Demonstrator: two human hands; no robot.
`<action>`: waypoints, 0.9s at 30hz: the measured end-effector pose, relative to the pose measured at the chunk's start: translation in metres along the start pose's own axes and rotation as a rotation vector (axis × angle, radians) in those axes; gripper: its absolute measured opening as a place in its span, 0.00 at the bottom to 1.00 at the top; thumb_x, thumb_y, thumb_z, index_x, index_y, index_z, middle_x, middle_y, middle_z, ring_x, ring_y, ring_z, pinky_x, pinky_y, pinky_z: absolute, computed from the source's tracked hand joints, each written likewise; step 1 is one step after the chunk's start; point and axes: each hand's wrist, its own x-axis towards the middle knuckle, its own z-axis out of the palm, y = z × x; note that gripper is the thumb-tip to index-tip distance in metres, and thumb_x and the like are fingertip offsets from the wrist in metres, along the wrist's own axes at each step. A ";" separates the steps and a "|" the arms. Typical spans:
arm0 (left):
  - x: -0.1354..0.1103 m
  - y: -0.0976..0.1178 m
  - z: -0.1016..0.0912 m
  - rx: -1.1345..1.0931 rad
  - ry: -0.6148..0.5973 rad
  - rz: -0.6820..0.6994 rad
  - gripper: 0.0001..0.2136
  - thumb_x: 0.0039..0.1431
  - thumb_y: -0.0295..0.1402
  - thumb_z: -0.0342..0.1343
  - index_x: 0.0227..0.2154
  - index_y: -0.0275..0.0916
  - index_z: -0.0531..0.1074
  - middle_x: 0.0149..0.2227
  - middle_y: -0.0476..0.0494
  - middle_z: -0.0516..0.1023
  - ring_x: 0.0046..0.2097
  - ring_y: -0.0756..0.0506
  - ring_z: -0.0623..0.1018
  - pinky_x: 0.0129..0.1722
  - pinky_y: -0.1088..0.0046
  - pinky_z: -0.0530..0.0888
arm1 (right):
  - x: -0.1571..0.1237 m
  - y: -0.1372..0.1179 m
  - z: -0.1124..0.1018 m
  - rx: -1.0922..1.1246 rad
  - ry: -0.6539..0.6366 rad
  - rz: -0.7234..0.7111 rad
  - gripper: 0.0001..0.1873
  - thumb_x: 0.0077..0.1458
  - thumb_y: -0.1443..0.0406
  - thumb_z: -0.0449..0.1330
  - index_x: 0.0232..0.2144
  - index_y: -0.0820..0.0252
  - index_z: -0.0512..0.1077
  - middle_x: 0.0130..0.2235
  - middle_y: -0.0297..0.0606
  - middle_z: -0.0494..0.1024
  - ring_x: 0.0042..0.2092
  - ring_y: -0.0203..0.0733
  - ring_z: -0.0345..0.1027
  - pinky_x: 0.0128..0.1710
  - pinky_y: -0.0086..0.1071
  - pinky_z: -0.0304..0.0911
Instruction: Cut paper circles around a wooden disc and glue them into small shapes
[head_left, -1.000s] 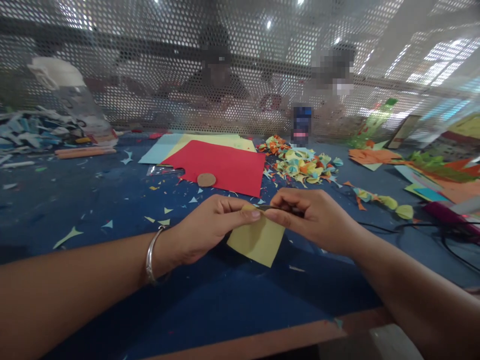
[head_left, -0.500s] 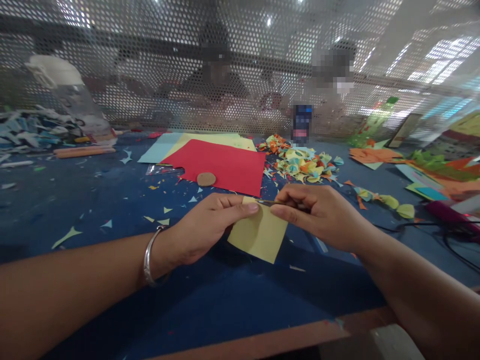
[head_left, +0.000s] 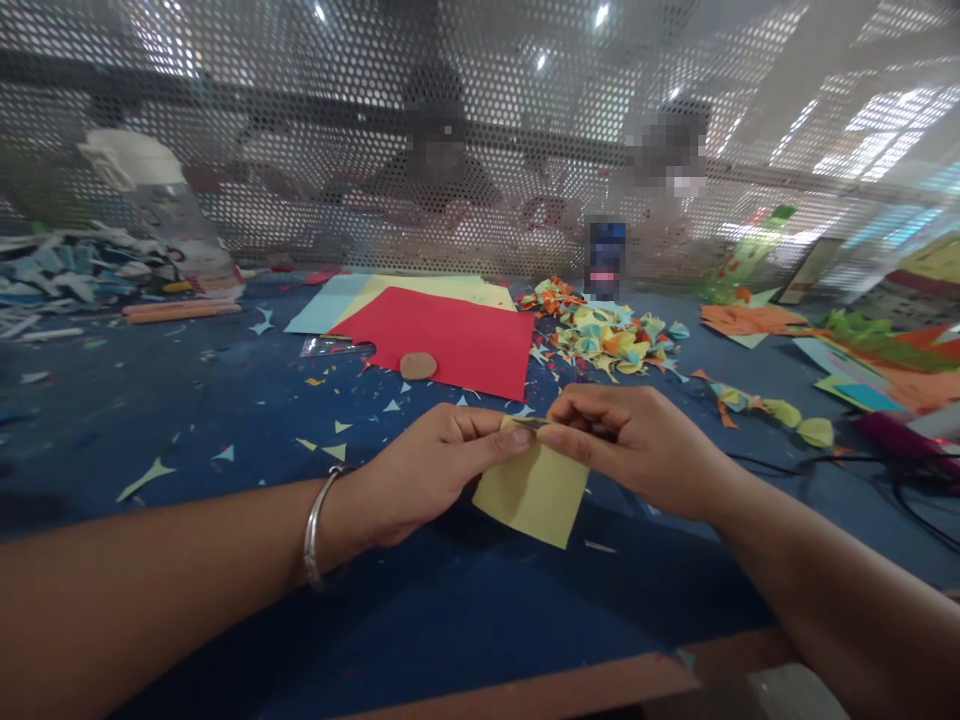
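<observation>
A yellow sheet of paper [head_left: 534,495] hangs tilted between my hands above the blue table. My left hand [head_left: 435,465], with a silver bangle at its wrist, pinches the upper left of the sheet between thumb and fingers. At the upper right edge, my right hand [head_left: 626,440] is closed in a pinch with the thumb in front. A thin dark sliver [head_left: 531,423] shows along the top edge between both thumbs; its kind I cannot make out. Just beyond lie a red sheet [head_left: 457,340] and a brown oval disc [head_left: 418,367].
Paper petals [head_left: 615,335] are heaped behind my right hand. Blue and yellow sheets lie under the red one. A water bottle [head_left: 176,215] stands far left beside cut strips [head_left: 82,265]. A black cable [head_left: 832,457] runs at right. A perforated screen [head_left: 315,130] borders the back.
The whole view has shifted slightly, so everything sits a little lower and most of it further right. Both hands keep their pinch, and less of the dark sliver shows by the right fingers.
</observation>
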 end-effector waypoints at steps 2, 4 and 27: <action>0.000 0.000 0.000 0.000 0.002 0.002 0.13 0.60 0.43 0.62 0.32 0.37 0.80 0.32 0.46 0.82 0.34 0.49 0.77 0.38 0.75 0.72 | 0.000 0.001 0.000 0.002 -0.004 -0.004 0.18 0.62 0.51 0.58 0.31 0.59 0.72 0.25 0.29 0.65 0.26 0.32 0.53 0.24 0.28 0.50; 0.000 0.000 0.000 0.002 0.004 0.002 0.13 0.60 0.42 0.62 0.32 0.36 0.80 0.32 0.45 0.82 0.34 0.49 0.77 0.38 0.74 0.72 | 0.000 0.002 0.001 0.007 -0.005 -0.011 0.17 0.61 0.51 0.59 0.32 0.59 0.72 0.25 0.28 0.65 0.26 0.32 0.52 0.24 0.28 0.50; -0.001 0.000 -0.001 0.038 0.001 -0.046 0.16 0.59 0.46 0.62 0.31 0.36 0.73 0.31 0.49 0.77 0.32 0.52 0.73 0.36 0.76 0.69 | -0.001 0.001 0.002 0.011 0.017 -0.057 0.16 0.62 0.53 0.59 0.30 0.60 0.72 0.24 0.28 0.63 0.25 0.31 0.52 0.23 0.26 0.50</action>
